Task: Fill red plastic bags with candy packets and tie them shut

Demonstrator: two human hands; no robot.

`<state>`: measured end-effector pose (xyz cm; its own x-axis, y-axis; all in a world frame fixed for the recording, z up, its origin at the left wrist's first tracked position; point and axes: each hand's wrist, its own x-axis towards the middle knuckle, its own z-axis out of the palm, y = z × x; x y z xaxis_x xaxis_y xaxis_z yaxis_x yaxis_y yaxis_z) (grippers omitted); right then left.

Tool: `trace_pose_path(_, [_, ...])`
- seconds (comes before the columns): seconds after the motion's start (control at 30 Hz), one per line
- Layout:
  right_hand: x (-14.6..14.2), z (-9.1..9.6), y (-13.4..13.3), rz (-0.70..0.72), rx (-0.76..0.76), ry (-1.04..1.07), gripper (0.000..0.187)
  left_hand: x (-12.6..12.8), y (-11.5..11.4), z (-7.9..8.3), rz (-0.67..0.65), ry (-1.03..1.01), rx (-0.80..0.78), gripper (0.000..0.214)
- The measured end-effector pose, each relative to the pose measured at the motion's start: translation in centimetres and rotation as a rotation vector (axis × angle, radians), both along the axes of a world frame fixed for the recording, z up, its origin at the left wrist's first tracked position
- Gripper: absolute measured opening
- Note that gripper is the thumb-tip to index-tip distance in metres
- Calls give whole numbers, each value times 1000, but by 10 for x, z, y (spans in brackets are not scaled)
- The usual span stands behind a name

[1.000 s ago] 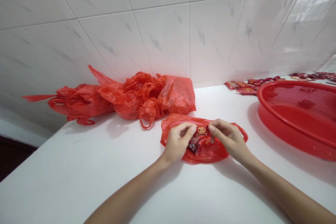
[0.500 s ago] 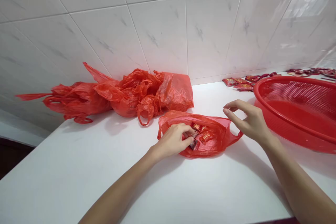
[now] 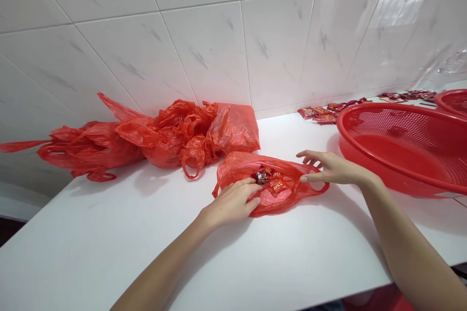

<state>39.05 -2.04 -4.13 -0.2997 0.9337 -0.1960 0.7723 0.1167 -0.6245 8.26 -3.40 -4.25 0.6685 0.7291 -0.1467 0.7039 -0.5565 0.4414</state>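
Observation:
A red plastic bag (image 3: 280,206) lies on the white table with its mouth open toward me. Several small red wrapped packets (image 3: 279,186) and a dark brown packet (image 3: 261,177) are inside it. My left hand (image 3: 233,200) reaches over the bag's near left edge, its thumb apart from the fingers and its fingertips beside the dark packet. Nothing shows in its grasp. Over the bag's right end, by the handle loop, my right hand (image 3: 326,167) hovers with fingers spread and holds nothing.
Several bunched red plastic bags (image 3: 168,136) stand along the tiled wall at the left. A large red perforated basket (image 3: 394,155) sits at the right, with a second red basket (image 3: 452,99) behind it. Small red packets (image 3: 321,114) lie along the wall.
The dark packet has left my left hand's fingers and lies in the bag. My right hand has come closer to the bag's right end. The view has turned slightly right.

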Motion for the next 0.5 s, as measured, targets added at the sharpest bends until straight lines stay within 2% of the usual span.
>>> trace_pose_path(0.13, [3,-2,2,13,-64,45,72,-1,-3,6,47,-6,124,36])
trace_pose_path(0.27, [-3,7,-4,-6,-91,342,63,-8,-4,19,141,-122,425,33])
trace_pose_path(0.33, [-8,13,-8,-41,-72,483,60,-14,-4,27,215,-109,541,37])
trace_pose_path(0.4, [-13,17,-11,-75,-43,582,57,-21,-4,36,314,-35,548,48])
trace_pose_path(0.5, [-18,16,-10,-108,5,671,56,-34,-4,50,439,104,362,68])
